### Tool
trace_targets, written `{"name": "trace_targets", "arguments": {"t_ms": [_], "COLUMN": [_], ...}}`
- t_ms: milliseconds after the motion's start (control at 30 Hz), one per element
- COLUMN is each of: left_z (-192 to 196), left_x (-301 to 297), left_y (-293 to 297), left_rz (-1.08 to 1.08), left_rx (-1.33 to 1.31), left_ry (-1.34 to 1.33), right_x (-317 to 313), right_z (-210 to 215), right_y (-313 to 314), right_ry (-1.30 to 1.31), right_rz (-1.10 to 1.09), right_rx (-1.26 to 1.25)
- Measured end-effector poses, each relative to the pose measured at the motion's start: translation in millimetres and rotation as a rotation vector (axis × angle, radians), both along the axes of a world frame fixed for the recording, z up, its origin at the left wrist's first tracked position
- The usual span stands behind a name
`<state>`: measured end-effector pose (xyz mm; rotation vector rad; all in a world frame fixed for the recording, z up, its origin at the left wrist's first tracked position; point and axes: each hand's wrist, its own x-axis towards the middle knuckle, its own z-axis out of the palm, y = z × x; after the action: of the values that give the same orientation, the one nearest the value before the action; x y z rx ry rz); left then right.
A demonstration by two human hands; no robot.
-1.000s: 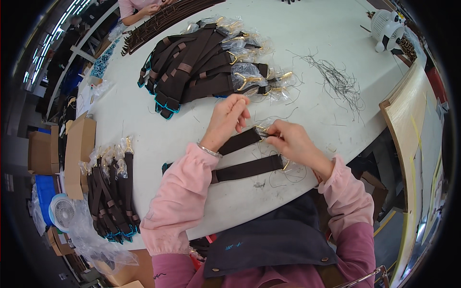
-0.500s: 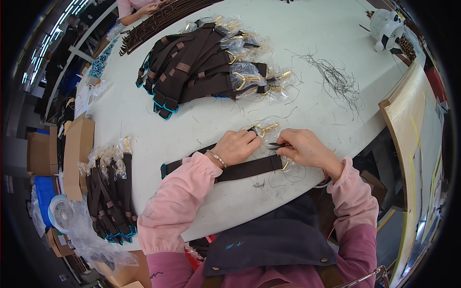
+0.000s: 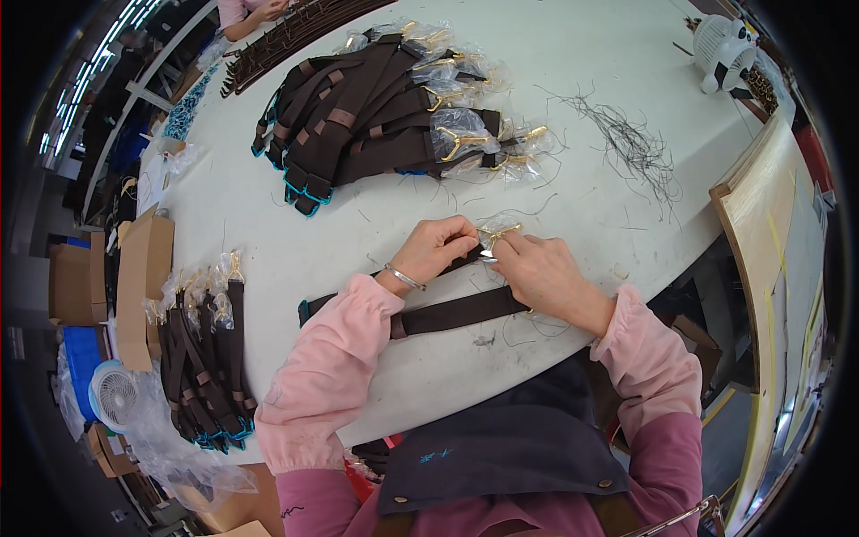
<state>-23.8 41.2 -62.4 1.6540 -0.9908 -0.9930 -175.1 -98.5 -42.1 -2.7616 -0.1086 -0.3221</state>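
A dark brown webbing strap [image 3: 461,311] lies doubled across the table in front of me. One of its ends carries a gold metal clasp [image 3: 501,234] in clear plastic film. My left hand [image 3: 434,251] is closed in a pinch at that end, just left of the clasp; the exact spot its fingertips grip is partly hidden. From the right, my right hand [image 3: 550,276] is closed around small thread snips [image 3: 488,257]. Only a little of their silver blades shows, against the strap end beside my left fingertips. The strap's other end runs under my right hand.
A large pile of similar straps [image 3: 358,116] lies farther back, with loose dark threads [image 3: 631,148] to its right. More straps [image 3: 210,367] hang over the left table edge near a cardboard box [image 3: 143,286]. A white fan [image 3: 723,54] stands back right; a wooden board [image 3: 761,215] rises at the right.
My right hand has moved left and slightly away from me, bringing the snips to the strap end by the clasp. My left hand has shifted slightly up.
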Motion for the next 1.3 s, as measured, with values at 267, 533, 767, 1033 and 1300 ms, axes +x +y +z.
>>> {"name": "trace_targets", "arguments": {"t_ms": [267,533,767,1033,1300], "left_z": [4.1,8.0,34.7,30.5,16.3], "left_x": [1.2,-1.9,3.8,-42.1,-63.3], "left_y": [-0.4,-3.7,-29.6,-3.2,-5.3], "left_rz": [-0.023,0.008,0.372,-0.268,-0.275], "left_rx": [0.020,0.027,-0.157,-0.201,-0.104], "left_ry": [0.035,-0.002,0.240,-0.806,-0.868], "right_x": [7.9,7.1,-8.5,-55.1,-65.0], "right_z": [6.3,1.5,13.5,23.4,-11.6], "right_y": [-2.7,-7.0,-26.8,-34.5,-24.0], "right_ry": [0.063,0.075,-0.003,0.081,0.044], "right_rz": [0.084,0.090,-0.188,-0.229,-0.186], "right_rx": [-0.063,-0.018,0.333,0.469,0.323]}}
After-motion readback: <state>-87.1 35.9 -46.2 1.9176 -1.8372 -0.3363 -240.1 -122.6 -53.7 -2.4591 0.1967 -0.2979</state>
